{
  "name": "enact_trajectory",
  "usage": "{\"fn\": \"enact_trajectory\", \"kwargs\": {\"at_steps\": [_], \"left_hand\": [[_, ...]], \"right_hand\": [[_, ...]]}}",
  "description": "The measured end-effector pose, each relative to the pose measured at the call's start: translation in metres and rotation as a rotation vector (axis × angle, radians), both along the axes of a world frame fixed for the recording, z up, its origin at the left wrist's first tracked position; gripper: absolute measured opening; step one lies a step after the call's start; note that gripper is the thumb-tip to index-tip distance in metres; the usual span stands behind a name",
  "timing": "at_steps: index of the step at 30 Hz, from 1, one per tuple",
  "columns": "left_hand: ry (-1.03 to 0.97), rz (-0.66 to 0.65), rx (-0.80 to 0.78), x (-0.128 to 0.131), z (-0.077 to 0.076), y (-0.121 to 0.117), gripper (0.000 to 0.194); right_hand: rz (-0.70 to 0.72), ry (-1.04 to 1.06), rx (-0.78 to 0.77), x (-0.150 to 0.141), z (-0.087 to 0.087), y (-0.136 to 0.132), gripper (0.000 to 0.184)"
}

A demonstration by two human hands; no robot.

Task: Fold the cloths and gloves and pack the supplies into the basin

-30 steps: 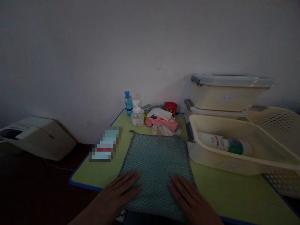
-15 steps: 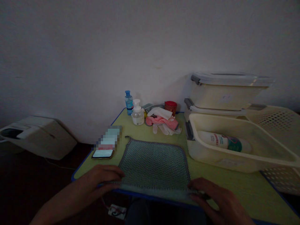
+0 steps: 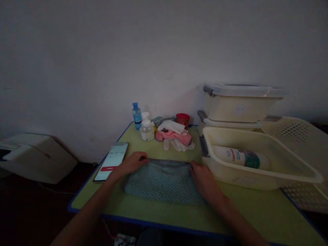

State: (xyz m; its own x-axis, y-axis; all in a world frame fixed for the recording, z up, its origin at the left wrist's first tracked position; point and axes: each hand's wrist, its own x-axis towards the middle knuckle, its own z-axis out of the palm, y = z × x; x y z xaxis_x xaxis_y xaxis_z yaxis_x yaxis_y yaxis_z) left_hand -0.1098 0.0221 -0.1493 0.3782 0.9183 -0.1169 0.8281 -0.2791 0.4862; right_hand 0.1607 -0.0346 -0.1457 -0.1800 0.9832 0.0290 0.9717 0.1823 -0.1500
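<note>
Your cloth lies on the table right in front of you, doubled over, its dark border along the far side. Read the clock from the cloth's middle. Your left hand is at ten, thumb and fingers pinching that border; your right hand is at two, fingers closed on the other far corner. The border sags slightly between them.

The phone lies near ten, farther out, just beside your left forearm. At eleven stand the pump bottle and, behind it, the blue bottle. Between twelve and one sit the rags, with the red basket behind them. Near three is the tub, a white bottle lying inside; boxes are stacked between one and two.
</note>
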Motion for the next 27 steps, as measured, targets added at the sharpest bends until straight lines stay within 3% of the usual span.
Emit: {"fn": "enact_trajectory", "kwargs": {"at_steps": [7, 15, 21, 27], "left_hand": [[-0.025, 0.112, 0.051, 0.004, -0.008, -0.001, 0.025], [0.318, 0.210, 0.146, 0.023, -0.008, -0.011, 0.024], [0.411, 0.209, 0.176, 0.030, -0.005, -0.015, 0.023], [0.514, 0.180, 0.250, 0.036, -0.007, -0.022, 0.027]], "right_hand": [[-0.009, -0.115, -0.018, -0.002, -0.003, 0.002, 0.028], [-0.006, -0.274, -0.043, -0.009, 0.001, 0.005, 0.032], [-0.047, -0.332, -0.008, -0.016, 0.004, 0.004, 0.031], [-0.012, -0.356, 0.126, -0.017, 0.001, 0.000, 0.031]]}}
